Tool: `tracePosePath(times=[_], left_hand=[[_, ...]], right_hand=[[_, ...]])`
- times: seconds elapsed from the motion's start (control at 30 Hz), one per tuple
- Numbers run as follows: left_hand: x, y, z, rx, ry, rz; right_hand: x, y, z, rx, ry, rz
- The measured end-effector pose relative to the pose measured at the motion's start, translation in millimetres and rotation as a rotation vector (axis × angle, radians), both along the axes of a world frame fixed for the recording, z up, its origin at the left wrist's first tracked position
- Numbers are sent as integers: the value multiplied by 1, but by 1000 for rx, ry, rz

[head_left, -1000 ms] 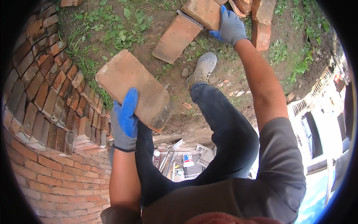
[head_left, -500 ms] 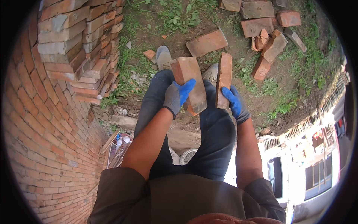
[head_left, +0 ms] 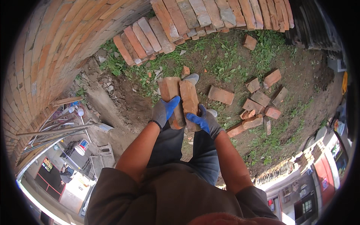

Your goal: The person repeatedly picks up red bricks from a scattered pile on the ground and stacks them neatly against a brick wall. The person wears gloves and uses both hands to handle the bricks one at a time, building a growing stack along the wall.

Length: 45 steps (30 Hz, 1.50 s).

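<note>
Both my hands wear grey gloves with blue-coated fingers. My left hand (head_left: pixel 165 110) is closed round a worn reddish brick (head_left: pixel 172 89), its thumb lying across the top. Beside it my right hand (head_left: pixel 205 120) grips an orange-brown brick (head_left: pixel 189 97), which is turned with a narrow face up. The two bricks are held close side by side above my legs and shoes. I cannot tell whether they touch along their whole length. The fingers beneath both bricks are hidden.
Ahead runs a long stacked row of bricks (head_left: pixel 180 18), beside a brick wall (head_left: pixel 48 48) on the left. A single brick (head_left: pixel 221 95) and a loose heap of bricks (head_left: pixel 260 98) lie on the grassy dirt to the right. Poles (head_left: pixel 56 131) and a white bucket (head_left: pixel 81 147) stand left.
My body has turned left, so the stacked row now lies ahead and the loose heap farther right. The two bricks have come closer together, both still in my hands.
</note>
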<state>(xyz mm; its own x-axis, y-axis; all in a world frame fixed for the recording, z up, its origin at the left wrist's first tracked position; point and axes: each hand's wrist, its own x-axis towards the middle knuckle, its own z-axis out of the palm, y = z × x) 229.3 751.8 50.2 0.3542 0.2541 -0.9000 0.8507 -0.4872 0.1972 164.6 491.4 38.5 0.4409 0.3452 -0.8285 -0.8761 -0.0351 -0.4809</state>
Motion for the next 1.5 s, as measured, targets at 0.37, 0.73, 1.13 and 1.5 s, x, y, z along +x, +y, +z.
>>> tracePosePath(times=[0.37,0.73,1.13,1.5], left_hand=[[221,157,-20,44,-494,65],[281,138,-139,-366,-381,363],[303,135,-169,-300,-300,383],[294,169,-187,-479,-381,384]], right_hand=[[269,130,-8,-365,-726,335],[24,-19,-75,-655,-314,526],[-133,-132,-85,-763,77,311],[-157,-116,-116,-668,98,150]])
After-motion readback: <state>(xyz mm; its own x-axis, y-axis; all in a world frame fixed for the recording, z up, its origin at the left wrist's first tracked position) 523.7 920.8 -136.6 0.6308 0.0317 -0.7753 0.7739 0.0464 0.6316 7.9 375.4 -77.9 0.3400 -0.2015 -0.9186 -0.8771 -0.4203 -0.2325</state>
